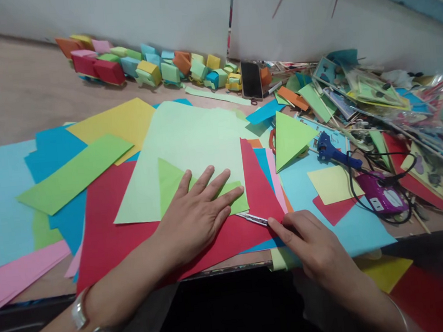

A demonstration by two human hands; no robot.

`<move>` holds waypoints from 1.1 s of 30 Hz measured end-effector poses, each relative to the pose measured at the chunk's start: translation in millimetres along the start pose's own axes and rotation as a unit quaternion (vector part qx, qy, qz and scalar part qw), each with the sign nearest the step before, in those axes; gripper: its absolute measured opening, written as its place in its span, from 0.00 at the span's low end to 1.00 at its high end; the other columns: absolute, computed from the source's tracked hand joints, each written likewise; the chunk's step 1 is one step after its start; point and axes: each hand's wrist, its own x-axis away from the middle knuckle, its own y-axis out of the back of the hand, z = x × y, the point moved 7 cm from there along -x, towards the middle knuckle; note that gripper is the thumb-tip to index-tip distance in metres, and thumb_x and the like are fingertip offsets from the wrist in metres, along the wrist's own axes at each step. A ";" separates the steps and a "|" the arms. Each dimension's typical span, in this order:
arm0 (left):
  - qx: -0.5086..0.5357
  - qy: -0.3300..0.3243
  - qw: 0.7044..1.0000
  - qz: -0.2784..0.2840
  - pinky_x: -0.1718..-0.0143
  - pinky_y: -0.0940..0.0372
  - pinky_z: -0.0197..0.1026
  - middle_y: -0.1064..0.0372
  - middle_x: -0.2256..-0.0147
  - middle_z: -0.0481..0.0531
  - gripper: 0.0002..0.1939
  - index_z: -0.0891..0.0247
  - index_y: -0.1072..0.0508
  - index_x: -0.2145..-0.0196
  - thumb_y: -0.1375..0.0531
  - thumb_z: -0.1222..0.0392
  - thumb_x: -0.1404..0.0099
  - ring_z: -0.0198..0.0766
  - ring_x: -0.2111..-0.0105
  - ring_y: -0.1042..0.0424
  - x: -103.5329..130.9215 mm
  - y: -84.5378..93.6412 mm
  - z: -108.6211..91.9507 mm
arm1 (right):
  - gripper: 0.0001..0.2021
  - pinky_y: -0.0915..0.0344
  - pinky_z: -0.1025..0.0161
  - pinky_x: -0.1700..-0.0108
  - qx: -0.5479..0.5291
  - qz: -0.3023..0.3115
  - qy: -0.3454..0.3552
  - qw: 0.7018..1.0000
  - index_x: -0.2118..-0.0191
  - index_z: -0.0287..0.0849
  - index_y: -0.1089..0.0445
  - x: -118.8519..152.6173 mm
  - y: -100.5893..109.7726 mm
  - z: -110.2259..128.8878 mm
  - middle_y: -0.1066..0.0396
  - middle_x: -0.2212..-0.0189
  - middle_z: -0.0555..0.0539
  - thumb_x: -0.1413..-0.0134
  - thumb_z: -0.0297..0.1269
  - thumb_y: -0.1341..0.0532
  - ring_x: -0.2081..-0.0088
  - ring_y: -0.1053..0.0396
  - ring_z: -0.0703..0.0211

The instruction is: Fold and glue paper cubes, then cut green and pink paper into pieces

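Note:
My left hand (200,210) lies flat with its fingers spread, pressing on a folded bright green paper (170,184). That piece rests on a large pale green sheet (190,127), which lies over red paper (112,249). In my right hand (310,238) is a slim utility knife (256,219), pinched between the fingers. Its blade tip points left and meets the lower edge of the green paper, just right of my left palm. Whether the blade is inside the fold cannot be made out.
Folded paper blocks (108,71) line the wall behind, beside a phone (251,79). At right are a folded green triangle (291,138), a blue glue gun (335,152), a purple power adapter (383,192) with a black cable, and piled sticks and scraps. Coloured sheets (2,192) overlap at left.

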 end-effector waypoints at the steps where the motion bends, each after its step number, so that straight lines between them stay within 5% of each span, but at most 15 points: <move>1: -0.002 -0.002 1.000 -0.001 0.34 0.62 0.68 0.53 0.30 0.49 0.23 0.43 0.37 0.36 0.58 0.51 0.25 0.56 0.30 0.57 0.0 0.2 -0.2 | 0.15 0.33 0.58 0.63 0.000 -0.002 0.000 1.000 0.46 0.27 0.33 0.0 -0.1 0.3 0.33 0.65 0.37 0.34 0.23 0.50 0.62 0.38 0.53; 21: -0.017 -0.016 0.999 -0.029 0.35 0.59 0.70 0.50 0.31 0.51 0.23 0.45 0.36 0.37 0.55 0.56 0.26 0.57 0.31 0.54 0.7 -1.2 -0.9 | 0.16 0.34 0.59 0.64 -0.034 -0.022 0.007 0.999 0.48 0.26 0.31 -13.2 -7.7 10.7 0.32 0.67 0.39 0.32 0.24 0.52 0.63 0.38 0.54; 26: 0.064 -0.021 0.996 -0.062 0.36 0.56 0.71 0.59 0.28 0.56 0.23 0.47 0.36 0.37 0.50 0.58 0.28 0.61 0.29 0.65 1.7 10.2 4.4 | 0.16 0.34 0.58 0.63 -0.035 -0.025 -0.001 0.999 0.46 0.28 0.31 -17.1 -8.9 12.9 0.32 0.67 0.39 0.32 0.25 0.51 0.64 0.40 0.54; 30: 0.100 -0.083 0.987 -0.098 0.37 0.55 0.74 0.51 0.31 0.53 0.13 0.50 0.22 0.53 0.44 0.57 0.30 0.62 0.30 0.63 12.5 27.0 13.8 | 0.16 0.36 0.58 0.64 -0.040 -0.025 -0.007 0.999 0.45 0.28 0.32 -15.1 -9.3 11.6 0.33 0.67 0.38 0.33 0.24 0.50 0.63 0.40 0.54; 33: 0.097 -0.131 0.984 -0.066 0.38 0.53 0.73 0.42 0.34 0.50 0.10 0.45 0.20 0.58 0.41 0.56 0.32 0.59 0.31 0.55 21.0 25.1 24.0 | 0.17 0.37 0.59 0.64 -0.043 -0.025 -0.011 0.999 0.45 0.27 0.31 -14.1 -10.4 10.9 0.33 0.66 0.38 0.33 0.23 0.50 0.63 0.40 0.54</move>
